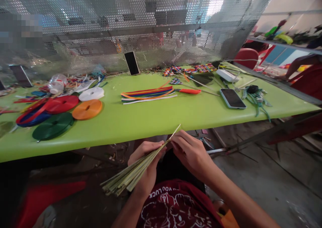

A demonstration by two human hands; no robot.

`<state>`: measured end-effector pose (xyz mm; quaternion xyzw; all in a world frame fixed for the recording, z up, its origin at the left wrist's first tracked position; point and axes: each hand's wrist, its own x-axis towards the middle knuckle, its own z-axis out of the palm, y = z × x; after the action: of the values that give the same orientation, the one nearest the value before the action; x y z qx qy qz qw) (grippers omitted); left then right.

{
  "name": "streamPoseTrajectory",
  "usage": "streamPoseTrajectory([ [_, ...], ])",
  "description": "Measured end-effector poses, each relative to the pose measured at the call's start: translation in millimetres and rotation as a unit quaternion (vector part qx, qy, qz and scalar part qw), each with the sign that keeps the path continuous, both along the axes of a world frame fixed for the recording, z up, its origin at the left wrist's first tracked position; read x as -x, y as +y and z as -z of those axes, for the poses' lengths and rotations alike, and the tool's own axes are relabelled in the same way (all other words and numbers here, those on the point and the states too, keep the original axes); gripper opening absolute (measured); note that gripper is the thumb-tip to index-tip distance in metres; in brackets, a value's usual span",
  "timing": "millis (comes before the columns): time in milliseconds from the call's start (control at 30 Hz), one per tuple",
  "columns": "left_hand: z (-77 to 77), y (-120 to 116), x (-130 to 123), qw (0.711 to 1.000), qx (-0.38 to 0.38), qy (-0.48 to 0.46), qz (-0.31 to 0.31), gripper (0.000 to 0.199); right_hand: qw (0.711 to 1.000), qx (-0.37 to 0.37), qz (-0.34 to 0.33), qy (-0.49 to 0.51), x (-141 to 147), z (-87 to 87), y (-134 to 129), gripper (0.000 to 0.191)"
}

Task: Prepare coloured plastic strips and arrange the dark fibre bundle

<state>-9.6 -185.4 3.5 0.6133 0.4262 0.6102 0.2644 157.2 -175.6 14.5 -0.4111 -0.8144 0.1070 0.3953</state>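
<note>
A bundle of thin green-tan plant strips (pixel 130 174) lies in my left hand (pixel 146 157), whose fingers close around it near its narrow end. The loose ends fan out toward the lower left. At the narrow end, my right hand (pixel 188 149) pinches the strips between thumb and fingers, with a pale tip sticking out just above. Both hands are close together in front of the table's near edge, above my lap. What lies inside the curled right fingers is hidden.
On the green table (pixel 151 120) are ribbon rolls, including an orange roll (pixel 87 109) and a green roll (pixel 53 126). Beyond my hands lie coloured strips (pixel 148 93) and an orange-handled tool (pixel 190 91). A phone (pixel 232 98) rests at right; a perforated metal screen (pixel 151 30) stands behind.
</note>
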Motion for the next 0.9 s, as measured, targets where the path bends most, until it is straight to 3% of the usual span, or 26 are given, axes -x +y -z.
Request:
streamPoseTrajectory([
  [400, 0.0, 2.7, -1.5, 0.999, -0.031, -0.008, 0.025, 0.013, 0.992, 0.021, -0.016, -0.12, -7.8, -9.5, 2.0, 0.024],
  [900, -5.7, 4.6, -5.2, 0.999, -0.039, -0.01, 0.012, 0.009, 0.997, 0.01, -0.023, -0.073, -10.8, -8.5, 4.8, 0.025],
])
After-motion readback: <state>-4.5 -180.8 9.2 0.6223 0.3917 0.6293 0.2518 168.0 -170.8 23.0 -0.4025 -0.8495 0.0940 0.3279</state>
